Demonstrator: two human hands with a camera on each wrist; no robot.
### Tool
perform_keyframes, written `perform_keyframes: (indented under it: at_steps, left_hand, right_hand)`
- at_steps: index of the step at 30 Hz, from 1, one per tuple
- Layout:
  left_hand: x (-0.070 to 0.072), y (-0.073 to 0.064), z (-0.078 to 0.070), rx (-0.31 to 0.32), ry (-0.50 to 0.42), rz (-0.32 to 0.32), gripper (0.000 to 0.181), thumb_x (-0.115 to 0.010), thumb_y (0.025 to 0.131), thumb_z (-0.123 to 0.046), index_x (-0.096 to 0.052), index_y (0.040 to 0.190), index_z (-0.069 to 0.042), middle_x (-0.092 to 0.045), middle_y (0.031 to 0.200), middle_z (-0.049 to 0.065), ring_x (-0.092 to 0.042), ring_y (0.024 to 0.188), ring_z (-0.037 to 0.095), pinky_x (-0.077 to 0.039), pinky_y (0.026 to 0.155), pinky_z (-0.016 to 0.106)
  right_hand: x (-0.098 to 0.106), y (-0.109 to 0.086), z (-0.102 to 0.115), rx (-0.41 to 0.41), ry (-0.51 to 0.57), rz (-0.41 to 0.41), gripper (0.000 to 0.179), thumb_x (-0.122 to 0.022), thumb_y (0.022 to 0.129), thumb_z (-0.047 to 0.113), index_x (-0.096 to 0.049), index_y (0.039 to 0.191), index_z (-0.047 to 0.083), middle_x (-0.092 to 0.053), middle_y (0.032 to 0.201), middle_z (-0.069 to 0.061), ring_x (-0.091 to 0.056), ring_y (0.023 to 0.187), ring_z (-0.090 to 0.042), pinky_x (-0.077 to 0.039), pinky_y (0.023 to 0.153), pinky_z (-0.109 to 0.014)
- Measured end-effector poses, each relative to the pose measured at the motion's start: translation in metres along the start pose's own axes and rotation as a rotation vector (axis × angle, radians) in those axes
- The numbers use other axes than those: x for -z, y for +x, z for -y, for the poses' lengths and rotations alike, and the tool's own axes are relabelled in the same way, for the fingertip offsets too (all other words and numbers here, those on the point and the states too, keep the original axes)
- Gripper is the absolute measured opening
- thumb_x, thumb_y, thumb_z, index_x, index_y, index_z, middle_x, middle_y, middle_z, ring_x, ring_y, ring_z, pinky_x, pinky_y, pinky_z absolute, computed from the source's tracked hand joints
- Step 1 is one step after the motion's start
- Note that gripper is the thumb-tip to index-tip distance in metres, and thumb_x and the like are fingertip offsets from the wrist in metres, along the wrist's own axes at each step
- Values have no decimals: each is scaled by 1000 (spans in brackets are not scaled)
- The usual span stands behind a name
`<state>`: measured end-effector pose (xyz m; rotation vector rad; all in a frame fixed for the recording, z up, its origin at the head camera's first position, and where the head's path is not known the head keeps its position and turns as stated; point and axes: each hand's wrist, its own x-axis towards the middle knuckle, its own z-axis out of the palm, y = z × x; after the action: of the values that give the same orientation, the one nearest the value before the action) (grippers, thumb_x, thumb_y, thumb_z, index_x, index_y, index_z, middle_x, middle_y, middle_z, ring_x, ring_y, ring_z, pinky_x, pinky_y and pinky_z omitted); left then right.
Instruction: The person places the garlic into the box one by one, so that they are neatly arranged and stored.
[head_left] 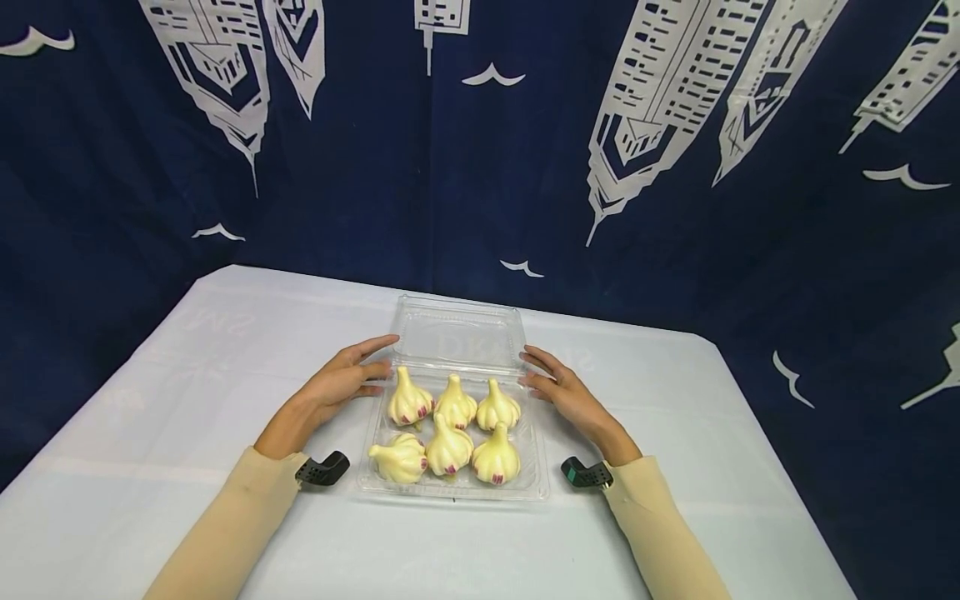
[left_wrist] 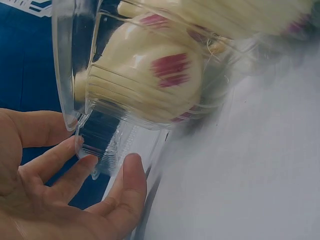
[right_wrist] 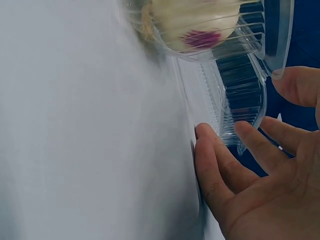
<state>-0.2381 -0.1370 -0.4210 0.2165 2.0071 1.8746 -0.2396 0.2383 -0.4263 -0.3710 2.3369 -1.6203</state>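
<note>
A clear plastic clamshell container [head_left: 534, 467] lies with its lid [head_left: 461, 327] folded back, away from me. Several pale garlic bulbs with purple marks, such as a front right bulb [head_left: 496, 457], sit in the base in two rows. My left hand [head_left: 339, 383] is at the left side by the hinge, thumb near the base rim and fingertips at the lid's edge. Mirroring it, my right hand [head_left: 568, 396] reaches the right side, its fingertips [right_wrist: 243, 129] touching the lid's edge. Fingers of both hands are extended and slightly bent.
Under the container is a table with a white cloth [head_left: 187, 500], showing faint lettering. A dark blue curtain [head_left: 360, 208] with white building shapes hangs right behind the table's far edge. Black wrist devices [head_left: 322, 469] sit at both cuffs.
</note>
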Motion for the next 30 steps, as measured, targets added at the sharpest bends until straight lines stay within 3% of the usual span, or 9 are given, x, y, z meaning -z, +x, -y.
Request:
perform_keyframes:
  at_steps: [8,13,17,25,30]
  left_hand:
    - [-1,-2,-2,-21,11,-13,59,-54,102,-8,-32,157,-13,-42,139,18,-54,107,18,-51,90,33]
    - [0,-5,-7,-66,32,-17,60,-54,102,-10,-31,158,-14,-32,157,15,-53,117,25,-50,96,38]
    - [1,-7,-12,-110,44,-33,63,-54,103,-11,-25,159,-14,-22,166,6,-48,128,33,-45,104,48]
    - [2,-14,-21,-160,76,-40,65,-52,104,-12,-19,160,-13,-26,165,10,-39,140,42,-39,110,58]
    - [3,-20,-28,-178,131,-45,61,-51,105,-15,-24,160,-16,-30,163,10,-38,141,43,-39,107,58]
  right_hand:
    - [-1,-3,0,25,-8,-19,62,-52,105,21,-24,159,12,-27,164,-10,-45,138,-37,-44,110,-51]
    - [0,-5,5,53,15,-53,60,-51,104,16,-25,158,11,-28,164,-8,-47,136,-37,-49,105,-44]
    - [1,-7,8,89,26,-77,59,-48,104,11,-25,158,11,-31,163,-9,-51,132,-37,-51,101,-39]
    - [3,-14,19,142,13,-104,57,-46,107,15,-23,159,12,-34,162,-11,-47,137,-39,-44,108,-52]
    - [4,-23,30,168,8,-107,57,-47,108,22,-24,159,11,-37,160,-13,-44,138,-40,-45,107,-50]
